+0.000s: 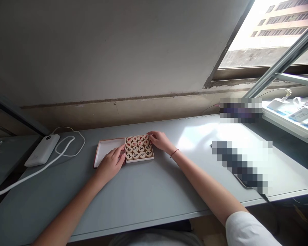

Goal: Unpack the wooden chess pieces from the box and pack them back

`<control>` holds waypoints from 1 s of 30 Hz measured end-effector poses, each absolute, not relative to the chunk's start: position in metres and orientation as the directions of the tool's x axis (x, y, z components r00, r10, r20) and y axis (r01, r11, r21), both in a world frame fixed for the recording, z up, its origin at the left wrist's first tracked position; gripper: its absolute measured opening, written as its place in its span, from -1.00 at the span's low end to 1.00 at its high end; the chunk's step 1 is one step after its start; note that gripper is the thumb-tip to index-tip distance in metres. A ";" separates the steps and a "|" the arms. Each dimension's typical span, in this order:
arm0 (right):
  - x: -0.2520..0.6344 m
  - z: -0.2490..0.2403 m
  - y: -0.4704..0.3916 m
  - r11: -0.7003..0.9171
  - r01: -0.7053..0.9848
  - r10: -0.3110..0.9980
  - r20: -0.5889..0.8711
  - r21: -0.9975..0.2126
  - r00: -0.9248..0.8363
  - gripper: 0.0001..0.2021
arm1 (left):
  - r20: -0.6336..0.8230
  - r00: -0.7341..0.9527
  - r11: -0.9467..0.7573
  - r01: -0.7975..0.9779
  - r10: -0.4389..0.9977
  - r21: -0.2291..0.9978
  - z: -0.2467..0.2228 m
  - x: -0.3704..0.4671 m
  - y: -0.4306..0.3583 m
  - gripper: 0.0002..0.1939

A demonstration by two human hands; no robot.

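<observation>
A shallow white box (140, 160) sits on the grey desk, filled with several round wooden pieces (141, 148) bearing red and black characters. My left hand (110, 165) lies over the right part of an open lid (106, 149), its fingertips at the box's left side and its fingers apart. At the box's upper right corner is my right hand (160, 140), with thumb and fingers drawn together on the box's edge. A thin red band is round the right wrist.
On the left are a white power bank (42, 150) and a white cable (36, 174). A blurred dark object (240, 165) lies on the right of the desk (149, 194). A white tray (290, 119) stands farther right, below the window.
</observation>
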State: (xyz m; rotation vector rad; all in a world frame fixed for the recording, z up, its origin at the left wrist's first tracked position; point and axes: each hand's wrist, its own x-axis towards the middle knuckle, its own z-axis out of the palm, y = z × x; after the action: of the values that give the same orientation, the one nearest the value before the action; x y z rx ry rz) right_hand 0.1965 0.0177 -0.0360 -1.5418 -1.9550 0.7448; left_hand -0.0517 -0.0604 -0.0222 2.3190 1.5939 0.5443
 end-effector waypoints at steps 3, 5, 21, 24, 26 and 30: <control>0.196 -0.035 0.017 0.200 0.689 0.975 0.073 -0.696 -0.210 -0.64 | 0.213 0.318 -0.376 0.857 0.924 0.351 -0.016 -0.050 -0.052 -0.58; 0.195 -0.035 0.016 0.205 0.692 0.974 0.076 -0.692 -0.211 -0.64 | 0.250 0.314 -0.381 0.876 0.916 0.296 -0.011 -0.045 -0.041 -0.59; 0.191 -0.047 0.017 0.227 0.663 0.974 0.153 -0.713 -0.169 -0.68 | 0.116 0.155 -0.147 0.986 0.981 -0.072 -0.005 -0.008 -0.010 -0.58; 0.191 -0.048 0.017 0.232 0.655 0.973 0.160 -0.720 -0.168 -0.68 | 0.084 0.165 -0.159 0.985 0.983 -0.073 -0.008 -0.007 -0.009 -0.54; 0.191 -0.048 0.017 0.231 0.658 0.973 0.159 -0.717 -0.168 -0.68 | 0.085 0.165 -0.160 0.986 0.983 -0.055 -0.009 -0.007 -0.008 -0.56; 0.191 -0.048 0.018 0.227 0.661 0.974 0.152 -0.715 -0.169 -0.68 | 0.133 0.177 -0.179 0.984 0.975 0.003 -0.010 -0.010 -0.011 -0.62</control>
State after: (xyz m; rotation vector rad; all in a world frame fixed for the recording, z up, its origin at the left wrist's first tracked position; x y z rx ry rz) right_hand 0.1908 0.0175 -0.0480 -1.5007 -1.9073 0.6751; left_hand -0.0097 -0.0108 -0.0104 2.4717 2.0636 0.1680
